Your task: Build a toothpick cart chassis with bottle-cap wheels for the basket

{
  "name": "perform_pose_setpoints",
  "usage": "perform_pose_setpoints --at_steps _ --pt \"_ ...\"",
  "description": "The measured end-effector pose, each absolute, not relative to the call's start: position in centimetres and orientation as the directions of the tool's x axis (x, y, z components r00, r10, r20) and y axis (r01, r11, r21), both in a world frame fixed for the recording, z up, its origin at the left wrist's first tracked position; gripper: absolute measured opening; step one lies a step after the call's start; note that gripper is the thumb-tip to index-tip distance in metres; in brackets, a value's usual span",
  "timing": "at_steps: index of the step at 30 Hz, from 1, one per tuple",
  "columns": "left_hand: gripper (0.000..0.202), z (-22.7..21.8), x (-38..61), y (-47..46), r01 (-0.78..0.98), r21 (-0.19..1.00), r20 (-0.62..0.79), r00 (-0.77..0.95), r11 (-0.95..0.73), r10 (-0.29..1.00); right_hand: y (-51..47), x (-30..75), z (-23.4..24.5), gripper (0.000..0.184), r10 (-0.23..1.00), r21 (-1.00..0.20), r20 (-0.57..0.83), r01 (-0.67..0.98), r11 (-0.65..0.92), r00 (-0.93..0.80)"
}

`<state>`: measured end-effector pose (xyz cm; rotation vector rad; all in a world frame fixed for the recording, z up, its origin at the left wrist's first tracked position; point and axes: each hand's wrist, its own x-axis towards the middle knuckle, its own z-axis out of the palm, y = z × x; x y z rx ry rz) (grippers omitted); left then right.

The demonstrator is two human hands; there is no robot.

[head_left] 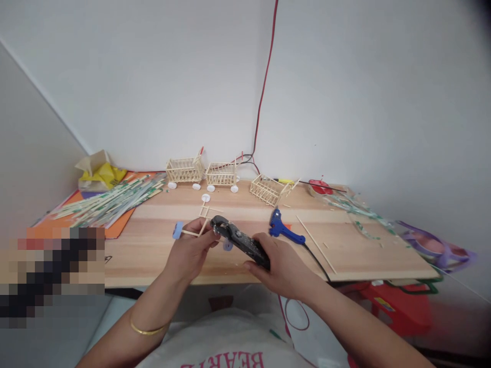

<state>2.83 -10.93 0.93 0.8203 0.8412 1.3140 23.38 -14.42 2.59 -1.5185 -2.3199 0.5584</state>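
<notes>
My left hand (192, 250) is closed on a small stick frame (204, 210) with round wheels, one of them blue (177, 230), held above the table's near part. My right hand (280, 266) grips black-handled pliers or cutters (241, 239), their jaws reaching to my left fingertips beside the frame. Whether the jaws touch a stick I cannot tell. A blue hot glue gun (286, 227) lies on the table to the right of the tool, its cord running off the front edge.
Along the back of the wooden table (238, 266) stand two wheeled stick carts (184, 169), with a stick basket (268, 189) tilted beside them. Loose sticks (115, 199) cover an orange sheet at left. One long stick (315, 244), a red dish (321, 187) and plastic wrappers (360, 212) lie at right.
</notes>
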Motion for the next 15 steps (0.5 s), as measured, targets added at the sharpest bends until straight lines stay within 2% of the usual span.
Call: perform_pose_setpoints --at_steps 8,15 --pt "0.022 0.7 2.7 -10.5 -0.421 0.904 -0.059 0.068 0.082 0.996 -13.6 23.5 2.1 0.027 0.907 -0.326 0.066 0.851 0.413 -0.416" --pt "0.022 0.3 2.8 -10.1 -0.435 0.895 -0.071 0.088 0.102 0.994 -13.3 23.5 1.6 0.029 0.909 -0.293 0.06 0.863 0.412 -0.413"
